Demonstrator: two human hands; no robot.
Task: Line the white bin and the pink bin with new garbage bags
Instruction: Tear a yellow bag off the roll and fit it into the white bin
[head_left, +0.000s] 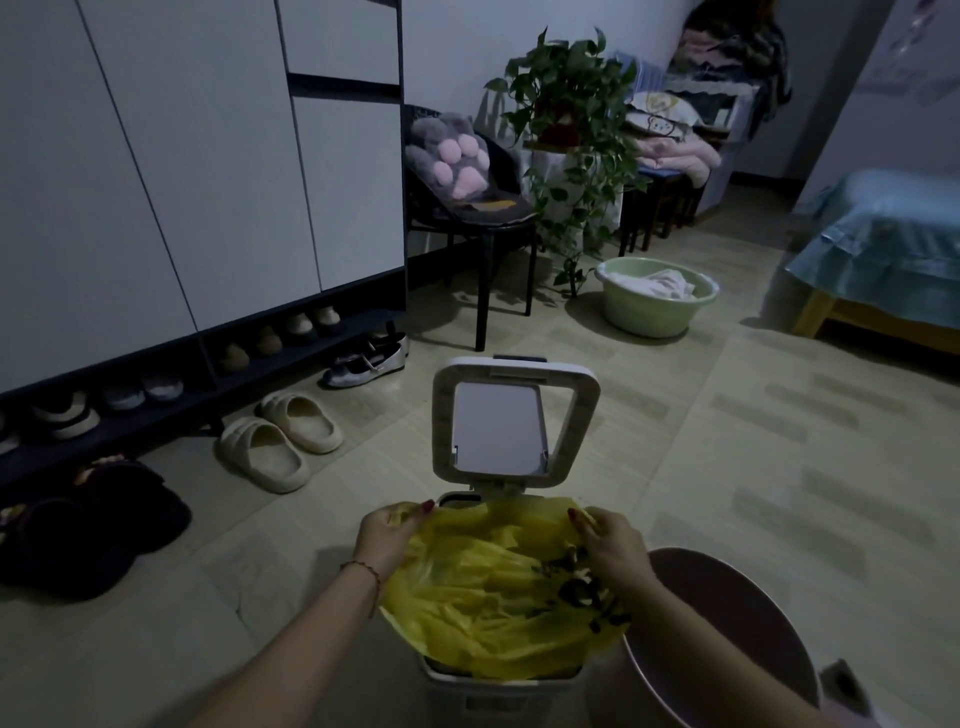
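Yellow bag (498, 597) pinched by both hands over white bin (498, 686) on tile floor (753, 467), nr shoe cabinet (182, 182).

- Home, lived-in bedroom/entry area, dim light.
- Tall white wardrobe (171, 156) with shoe shelf (208, 364) underneath; slippers (280, 441) on the tiled floor (779, 467).
- Bed (883, 249) with blue cover at right.
- Black chair (467, 218) holding a paw-shaped cushion (452, 156), potted plant (571, 119), green basin (654, 296), folded bedding (685, 140) stacked at back.
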